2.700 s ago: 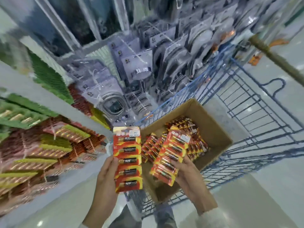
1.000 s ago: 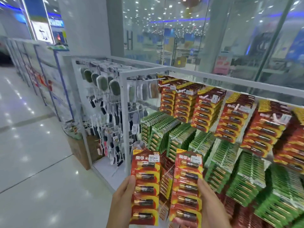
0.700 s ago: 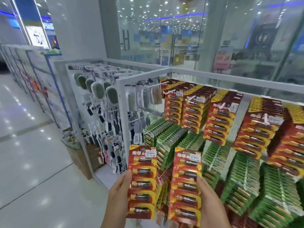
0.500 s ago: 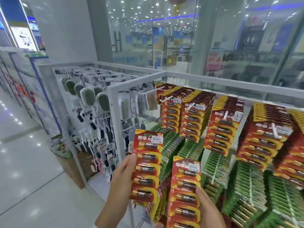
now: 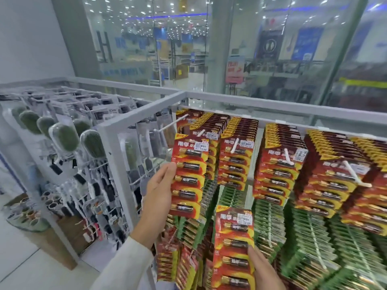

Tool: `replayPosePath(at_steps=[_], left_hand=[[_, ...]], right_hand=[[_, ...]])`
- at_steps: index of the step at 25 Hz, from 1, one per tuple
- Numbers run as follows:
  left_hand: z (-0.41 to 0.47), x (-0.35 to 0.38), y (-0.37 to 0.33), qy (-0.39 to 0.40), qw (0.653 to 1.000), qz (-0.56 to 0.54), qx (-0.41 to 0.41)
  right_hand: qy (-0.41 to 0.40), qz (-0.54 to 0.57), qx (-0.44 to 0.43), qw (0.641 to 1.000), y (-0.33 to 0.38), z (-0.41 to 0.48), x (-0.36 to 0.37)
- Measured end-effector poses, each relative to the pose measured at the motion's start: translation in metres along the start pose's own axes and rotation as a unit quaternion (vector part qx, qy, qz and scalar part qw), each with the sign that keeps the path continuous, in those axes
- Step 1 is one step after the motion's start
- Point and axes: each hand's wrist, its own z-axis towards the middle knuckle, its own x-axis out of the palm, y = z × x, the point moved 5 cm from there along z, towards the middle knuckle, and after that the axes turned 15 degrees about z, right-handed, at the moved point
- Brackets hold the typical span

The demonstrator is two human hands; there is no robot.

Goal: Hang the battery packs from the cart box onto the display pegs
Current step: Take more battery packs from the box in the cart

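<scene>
Red battery pack (image 5: 189, 176) is up at the top row, its left edge clamped between thumb and fingers of the left hand (image 5: 159, 191). Hanging looks to be the step in hand: next, its hang hole must meet the tip of the white peg (image 5: 200, 132), seemingly well loaded already; blur hides the hole. Right hand (image 5: 263, 271) grips a second pack (image 5: 233, 248) low, before green battery packs (image 5: 270, 222). Hairbrushes (image 5: 65, 137) hang left, beyond the rack post (image 5: 114, 164).

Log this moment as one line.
left hand holds red battery pack high near top-left peg | right hand holds second pack low | neither hung
</scene>
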Motion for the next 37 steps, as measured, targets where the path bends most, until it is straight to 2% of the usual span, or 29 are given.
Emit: replayPosePath(at_steps=[1, 3, 5, 11, 16, 19, 25, 31, 37], left_hand=[[0.004, 0.000, 0.003, 0.004, 1.000, 0.000, 0.000], [0.011, 0.001, 0.008, 0.014, 1.000, 0.005, 0.003], [0.020, 0.004, 0.010, 0.020, 1.000, 0.013, 0.000], [0.054, 0.031, 0.009, 0.037, 0.998, 0.045, 0.019], [0.071, 0.042, 0.017, 0.047, 0.997, 0.059, 0.034], [0.073, 0.044, 0.021, 0.050, 0.996, 0.063, 0.037], [0.082, 0.036, 0.029, 0.020, 0.996, 0.067, 0.053], [0.084, 0.031, 0.036, 0.006, 0.994, 0.081, 0.067], [0.086, 0.024, 0.041, -0.009, 0.994, 0.083, 0.072]], right_hand=[[0.048, 0.018, 0.003, 0.999, 0.001, 0.001, 0.002], [0.027, -0.019, -0.029, 0.999, 0.003, -0.012, 0.016], [0.043, 0.016, -0.032, 0.998, 0.007, -0.025, 0.038], [0.017, -0.024, -0.169, 0.985, 0.037, -0.037, 0.032], [0.075, -0.042, -0.263, 0.961, 0.086, -0.064, 0.047], [0.059, -0.035, -0.309, 0.948, 0.097, -0.076, 0.053], [0.037, -0.037, -0.347, 0.936, 0.102, -0.080, 0.047], [0.018, -0.080, -0.347, 0.934, 0.109, -0.069, 0.058], [-0.035, -0.134, -0.416, 0.899, 0.129, -0.043, 0.071]])
